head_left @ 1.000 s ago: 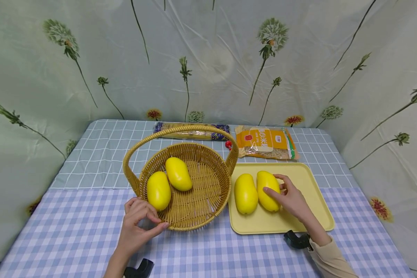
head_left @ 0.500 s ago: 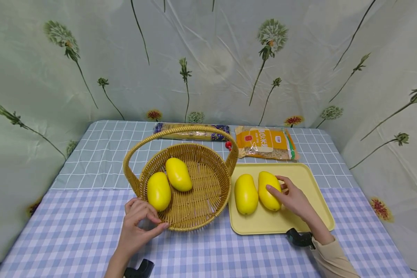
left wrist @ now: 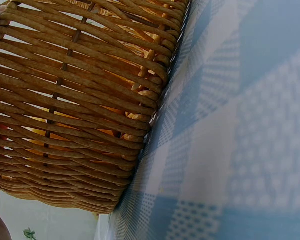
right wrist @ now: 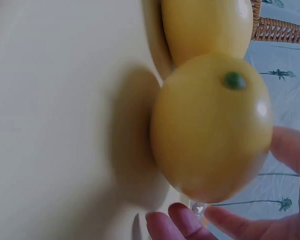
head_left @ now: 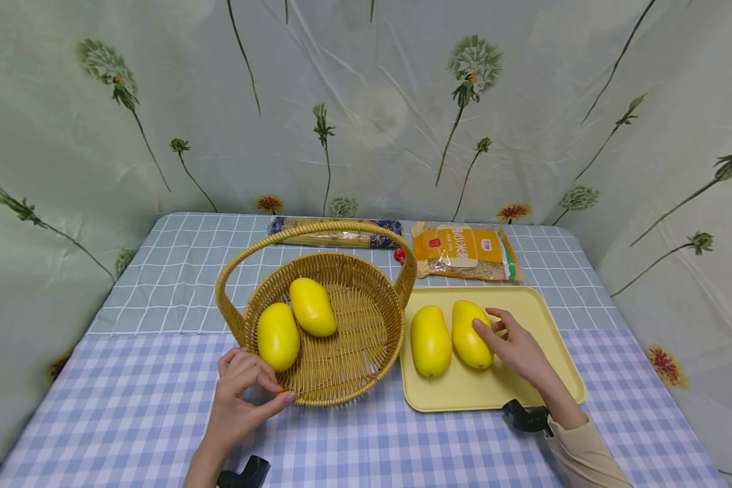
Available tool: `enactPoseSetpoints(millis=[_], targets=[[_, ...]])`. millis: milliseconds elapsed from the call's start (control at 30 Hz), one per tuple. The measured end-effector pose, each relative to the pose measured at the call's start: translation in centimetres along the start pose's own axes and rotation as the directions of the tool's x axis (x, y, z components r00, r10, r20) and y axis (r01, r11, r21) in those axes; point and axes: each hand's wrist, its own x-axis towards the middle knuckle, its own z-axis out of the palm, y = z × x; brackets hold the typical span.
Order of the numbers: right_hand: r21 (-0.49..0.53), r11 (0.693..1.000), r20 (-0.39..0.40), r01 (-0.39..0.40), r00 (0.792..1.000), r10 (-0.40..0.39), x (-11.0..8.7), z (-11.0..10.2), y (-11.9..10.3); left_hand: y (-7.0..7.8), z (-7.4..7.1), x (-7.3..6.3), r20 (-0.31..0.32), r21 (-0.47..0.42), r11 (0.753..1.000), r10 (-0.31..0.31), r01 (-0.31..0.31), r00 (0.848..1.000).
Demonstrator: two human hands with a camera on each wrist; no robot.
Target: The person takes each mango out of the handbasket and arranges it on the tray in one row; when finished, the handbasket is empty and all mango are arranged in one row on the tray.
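Note:
My left hand [head_left: 240, 393] pinches the near-left rim of a woven wicker basket [head_left: 372, 379] with a tall arched handle. Two yellow mangoes lie inside it, a left mango [head_left: 278, 337] and a mango nearer the middle [head_left: 312, 306]. On the pale yellow tray [head_left: 531, 390] at the right lie two more, a left mango [head_left: 430, 341] and a right mango [head_left: 471, 333]. Around the right one my right hand [head_left: 515, 346] is spread, thumb at its upper side. In the right wrist view the lower fingers [right wrist: 165, 227] stand apart from this mango [right wrist: 210, 130].
Behind the basket lies a long packet of noodles [head_left: 341, 234]. An orange food bag [head_left: 466, 252] lies behind the tray, with a small red object [head_left: 399, 255] at its left. A checked cloth [head_left: 128, 400] covers the table, and a flowered curtain [head_left: 378, 135] hangs behind.
My right hand has shifted slightly right, its thumb drawing back toward the mango's right side. That mango has moved only a little. The left hand and basket stay put.

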Motion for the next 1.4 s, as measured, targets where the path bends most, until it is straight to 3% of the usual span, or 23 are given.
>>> enactPoseSetpoints(millis=[133,233,400,567,667,867,1100,1400], targets=[[-0.012,0.999,-0.08,0.051,0.995,-0.052,-0.2,-0.1,0.0,0.0,0.0,0.0,0.0,-0.003,1.0,-0.002,0.002,1.0],[-0.027,0.992,-0.18,0.126,0.975,-0.129,-0.5,-0.1,-0.2,-0.1,0.0,0.0,-0.001,-0.003,1.0,-0.001,0.001,1.0],[-0.044,0.959,-0.344,0.279,0.897,-0.277,-0.8,0.6,-0.9,0.0,0.0,0.0,-0.003,0.0,1.0,0.003,-0.003,1.0],[-0.058,0.895,-0.423,0.443,0.801,-0.424,-1.0,1.5,-2.3,0.0,0.0,0.0,-0.005,0.001,1.0,0.007,-0.007,1.0],[-0.063,0.858,-0.429,0.51,0.762,-0.485,-1.1,2.0,-3.3,0.0,0.0,0.0,-0.004,0.0,1.0,0.005,-0.005,1.0],[-0.049,0.8,-0.42,0.598,0.714,-0.56,-1.5,2.8,-5.9,0.0,0.0,0.1,-0.004,0.002,1.0,0.005,-0.005,1.0],[-0.027,0.665,-0.396,0.746,0.603,-0.693,-1.8,3.5,-9.1,0.0,0.0,0.1,-0.005,-0.006,1.0,0.006,-0.006,1.0],[0.07,0.508,-0.239,0.859,0.509,-0.827,-0.9,5.2,-12.8,0.0,0.0,0.0,-0.004,-0.008,1.0,0.002,-0.002,1.0]])
